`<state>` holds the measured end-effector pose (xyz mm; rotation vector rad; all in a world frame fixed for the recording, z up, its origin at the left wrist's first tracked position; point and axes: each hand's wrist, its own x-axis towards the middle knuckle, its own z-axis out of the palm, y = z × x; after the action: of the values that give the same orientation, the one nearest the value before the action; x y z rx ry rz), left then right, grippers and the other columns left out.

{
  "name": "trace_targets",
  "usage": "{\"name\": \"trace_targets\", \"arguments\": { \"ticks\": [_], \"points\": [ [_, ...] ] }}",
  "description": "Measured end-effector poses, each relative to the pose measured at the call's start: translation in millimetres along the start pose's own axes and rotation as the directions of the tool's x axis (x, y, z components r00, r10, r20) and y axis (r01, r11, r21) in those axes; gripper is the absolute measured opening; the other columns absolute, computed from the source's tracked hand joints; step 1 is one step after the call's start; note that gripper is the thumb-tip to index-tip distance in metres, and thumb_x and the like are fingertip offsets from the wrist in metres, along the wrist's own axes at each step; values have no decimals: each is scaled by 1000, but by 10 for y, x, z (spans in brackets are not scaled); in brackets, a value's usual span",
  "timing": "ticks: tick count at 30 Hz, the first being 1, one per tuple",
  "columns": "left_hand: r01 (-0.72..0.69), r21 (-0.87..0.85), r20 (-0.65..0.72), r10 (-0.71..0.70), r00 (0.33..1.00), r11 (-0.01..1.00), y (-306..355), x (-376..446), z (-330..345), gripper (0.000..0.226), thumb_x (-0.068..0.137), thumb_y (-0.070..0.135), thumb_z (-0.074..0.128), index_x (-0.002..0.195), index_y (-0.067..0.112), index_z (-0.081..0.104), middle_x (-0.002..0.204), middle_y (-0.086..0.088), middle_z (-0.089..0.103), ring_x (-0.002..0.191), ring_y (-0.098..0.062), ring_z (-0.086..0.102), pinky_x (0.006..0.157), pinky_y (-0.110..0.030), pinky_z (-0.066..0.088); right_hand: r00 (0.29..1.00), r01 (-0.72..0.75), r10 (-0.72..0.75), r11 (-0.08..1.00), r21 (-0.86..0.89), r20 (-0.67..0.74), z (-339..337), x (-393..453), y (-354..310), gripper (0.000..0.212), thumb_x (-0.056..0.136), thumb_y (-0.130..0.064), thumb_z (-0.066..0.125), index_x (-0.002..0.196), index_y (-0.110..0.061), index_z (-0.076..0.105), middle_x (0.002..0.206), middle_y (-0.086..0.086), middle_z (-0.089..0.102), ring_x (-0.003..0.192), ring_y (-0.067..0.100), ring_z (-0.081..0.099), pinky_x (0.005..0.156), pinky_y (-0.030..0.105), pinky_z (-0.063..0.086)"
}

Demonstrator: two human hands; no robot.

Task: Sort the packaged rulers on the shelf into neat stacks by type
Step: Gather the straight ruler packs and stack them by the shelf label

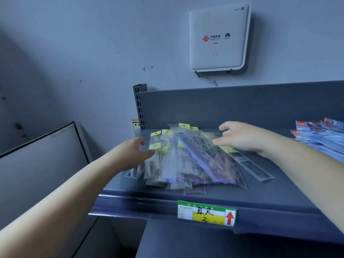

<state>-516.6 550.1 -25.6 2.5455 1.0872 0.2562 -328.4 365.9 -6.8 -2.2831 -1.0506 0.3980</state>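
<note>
A loose pile of packaged rulers point(186, 159) in clear sleeves with yellow header cards lies fanned out on the grey shelf point(260, 187). One clear ruler pack point(249, 164) juts out at the pile's right. My left hand point(135, 151) touches the pile's left edge, thumb against a yellow header; whether it pinches a pack is unclear. My right hand point(240, 136) hovers over the pile's upper right with fingers spread and relaxed, fingertips near the top packs.
A second pile of red-and-blue packs point(320, 136) lies at the shelf's right end. A price label point(206, 213) with a red arrow hangs on the shelf's front edge. A white router point(217, 38) is on the wall above. A white board point(42, 151) leans at left.
</note>
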Motion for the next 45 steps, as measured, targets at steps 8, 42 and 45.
{"name": "trace_targets", "arguments": {
  "ticks": [8, 42, 45],
  "points": [
    [-42, -397, 247, 151, 957, 917, -47, 134, 130, 56, 91, 39, 55, 141, 22, 35, 143, -2, 42, 127, -20, 43, 104, -28, 29, 974, -226, 226, 974, 14, 30, 142, -201, 94, 68, 81, -38, 67, 139, -18, 37, 136, 3, 47, 123, 20, 46, 105, 34, 34],
    [-88, -859, 24, 211, 977, 505, 288, 440, 230, 61, 71, -11, 72, 125, 9, 49, 111, -4, 65, 101, -21, 64, 86, -35, 54, 987, 32, 78, 763, 645, -141, 574, 328, -287, 82, 71, -5, 78, 140, -11, 34, 123, 7, 54, 109, 21, 56, 94, 39, 48],
    [4, -909, 77, 160, 984, 416, 291, 524, 265, 74, 69, -12, 72, 134, 6, 41, 122, -10, 60, 112, -30, 58, 86, -40, 51, 992, 34, 61, 710, 704, -109, 626, 349, -268, 79, 74, -1, 74, 141, -7, 31, 113, 0, 54, 94, 14, 56, 75, 24, 46]
  ]
}}
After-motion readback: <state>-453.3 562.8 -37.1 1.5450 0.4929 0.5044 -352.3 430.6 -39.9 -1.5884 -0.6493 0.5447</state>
